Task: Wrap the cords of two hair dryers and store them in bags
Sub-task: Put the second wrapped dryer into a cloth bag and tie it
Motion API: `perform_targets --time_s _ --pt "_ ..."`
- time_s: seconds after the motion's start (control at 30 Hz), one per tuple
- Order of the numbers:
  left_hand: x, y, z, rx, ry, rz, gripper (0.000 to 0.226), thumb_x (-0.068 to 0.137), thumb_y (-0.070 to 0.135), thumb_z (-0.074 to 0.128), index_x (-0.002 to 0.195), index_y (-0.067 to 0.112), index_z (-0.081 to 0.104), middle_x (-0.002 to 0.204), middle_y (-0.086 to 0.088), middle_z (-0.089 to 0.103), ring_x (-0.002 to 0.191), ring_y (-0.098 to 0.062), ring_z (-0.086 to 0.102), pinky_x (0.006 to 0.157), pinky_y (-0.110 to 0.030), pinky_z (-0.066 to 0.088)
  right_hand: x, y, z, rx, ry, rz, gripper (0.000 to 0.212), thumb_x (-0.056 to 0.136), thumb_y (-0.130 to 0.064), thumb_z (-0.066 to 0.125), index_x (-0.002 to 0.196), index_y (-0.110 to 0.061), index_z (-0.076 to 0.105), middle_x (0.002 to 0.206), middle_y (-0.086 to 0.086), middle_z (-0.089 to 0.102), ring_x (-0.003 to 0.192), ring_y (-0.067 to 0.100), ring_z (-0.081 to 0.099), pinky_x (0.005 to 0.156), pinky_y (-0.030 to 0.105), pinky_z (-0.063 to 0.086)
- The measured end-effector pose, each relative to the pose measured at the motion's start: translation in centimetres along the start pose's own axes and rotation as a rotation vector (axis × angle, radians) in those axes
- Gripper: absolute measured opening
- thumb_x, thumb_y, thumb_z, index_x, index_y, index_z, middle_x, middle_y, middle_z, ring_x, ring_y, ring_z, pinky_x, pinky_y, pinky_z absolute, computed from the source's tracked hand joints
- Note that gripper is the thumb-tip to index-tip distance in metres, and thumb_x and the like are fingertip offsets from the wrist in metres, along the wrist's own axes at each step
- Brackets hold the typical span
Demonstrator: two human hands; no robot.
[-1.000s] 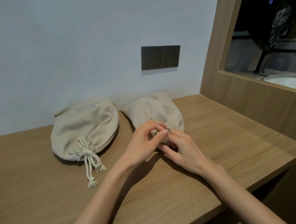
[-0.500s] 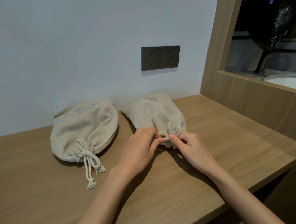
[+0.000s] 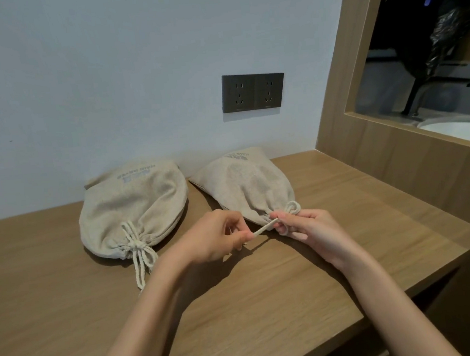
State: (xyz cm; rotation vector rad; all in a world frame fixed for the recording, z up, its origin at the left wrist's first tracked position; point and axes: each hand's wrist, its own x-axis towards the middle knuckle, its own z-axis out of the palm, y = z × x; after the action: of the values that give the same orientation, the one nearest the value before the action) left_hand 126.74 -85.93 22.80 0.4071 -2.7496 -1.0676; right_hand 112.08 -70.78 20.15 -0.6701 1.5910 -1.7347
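Pinching drawstring [image 3: 264,227] w/ both hands: left hand [image 3: 216,238] gripping one end, right hand [image 3: 304,225] clenched on it at neck of right bag [image 3: 246,188]. Left bag [image 3: 133,205] just beside, tied shut, both on wooden counter [image 3: 269,303].

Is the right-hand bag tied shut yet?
Cinched, not visibly tied. The right bag's mouth is gathered, but both hands, left hand and right hand, hold its drawstring taut between them.
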Motion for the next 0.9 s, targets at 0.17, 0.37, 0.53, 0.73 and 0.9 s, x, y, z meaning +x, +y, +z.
perform_targets --time_s 0.17,0.37,0.53,0.73,0.9 --pt "0.2 -0.2 0.2 0.041 -0.155 -0.017 0.014 0.089 0.031 0.065 0.082 0.019 0.063 0.067 0.01 0.063 0.062 -0.004 0.055 0.063 -0.016 0.044 0.1 -0.1 0.1 0.089 0.04 0.064 0.01 0.078 0.006 0.07 0.087 0.003 0.072 0.067 0.007 0.066 0.053 0.007 0.058 0.063 0.016 0.053" --pt "0.3 -0.8 0.4 0.162 0.078 0.028 0.019 0.089 0.038 0.062 0.084 0.02 0.068 0.074 0.01 0.066 0.061 -0.001 0.056 0.061 -0.021 0.045 -0.3 0.4 0.2 -0.303 0.11 -0.215 0.009 0.079 0.001 0.073 0.084 -0.006 0.074 0.074 0.001 0.071 0.066 0.004 0.063 0.062 0.014 0.048" --pt "2.1 0.0 1.6 0.039 0.345 0.216 0.017 0.096 0.034 0.051 0.101 0.025 0.064 0.098 0.014 0.062 0.094 0.0 0.054 0.082 -0.021 0.044 0.5 1.1 -0.1 -0.449 0.174 -0.386 0.023 0.079 -0.004 0.075 0.069 -0.024 0.068 0.077 -0.007 0.071 0.077 0.006 0.065 0.072 0.026 0.051" --pt "5.8 0.9 3.7 0.139 0.235 0.228 0.029 0.1 0.022 0.043 0.124 0.027 0.058 0.116 0.009 0.059 0.113 -0.011 0.051 0.099 -0.047 0.039 0.5 1.2 -0.2 -0.558 0.253 -0.571 0.022 0.081 -0.002 0.07 0.072 -0.02 0.06 0.073 -0.009 0.064 0.08 0.006 0.061 0.075 0.025 0.048" --pt "7.2 1.5 3.4 0.114 0.199 0.227 0.027 0.099 0.021 0.045 0.114 0.023 0.067 0.096 0.006 0.05 0.094 -0.014 0.052 0.08 -0.026 0.036 0.6 1.3 -0.6 -0.773 0.372 -0.726 0.026 0.084 -0.003 0.066 0.076 -0.023 0.052 0.076 -0.014 0.055 0.079 0.008 0.053 0.069 0.011 0.038"
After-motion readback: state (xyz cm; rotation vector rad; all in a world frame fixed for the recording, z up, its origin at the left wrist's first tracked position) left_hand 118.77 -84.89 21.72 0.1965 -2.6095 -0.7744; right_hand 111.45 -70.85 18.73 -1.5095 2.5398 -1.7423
